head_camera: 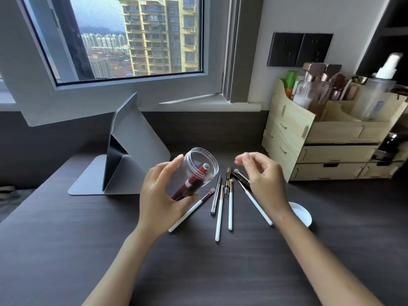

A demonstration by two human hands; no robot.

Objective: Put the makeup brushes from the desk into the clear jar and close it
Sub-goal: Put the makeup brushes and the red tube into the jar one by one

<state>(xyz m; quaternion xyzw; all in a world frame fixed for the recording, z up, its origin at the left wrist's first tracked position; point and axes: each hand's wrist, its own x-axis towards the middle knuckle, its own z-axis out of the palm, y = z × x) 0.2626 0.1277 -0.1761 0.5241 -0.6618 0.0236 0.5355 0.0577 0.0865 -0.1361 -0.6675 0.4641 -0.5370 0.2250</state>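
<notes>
My left hand [159, 195] grips the clear jar [198, 164], tilted with its open mouth up and to the right. A red-handled brush [193, 182] lies inside it. My right hand [262, 180] hovers just right of the jar's mouth, fingers loosely curled and empty. Several white-handled makeup brushes [230, 208] lie fanned on the dark desk [88, 239] between my hands, with a silver one [215, 195] and dark ones [241, 177] partly under my right hand. The jar's white lid [302, 214] rests on the desk behind my right wrist.
A grey folding stand [123, 155] sits left of the jar. A wooden organiser [320, 138] with drawers and bottles fills the back right. A window with an open pane is behind the desk.
</notes>
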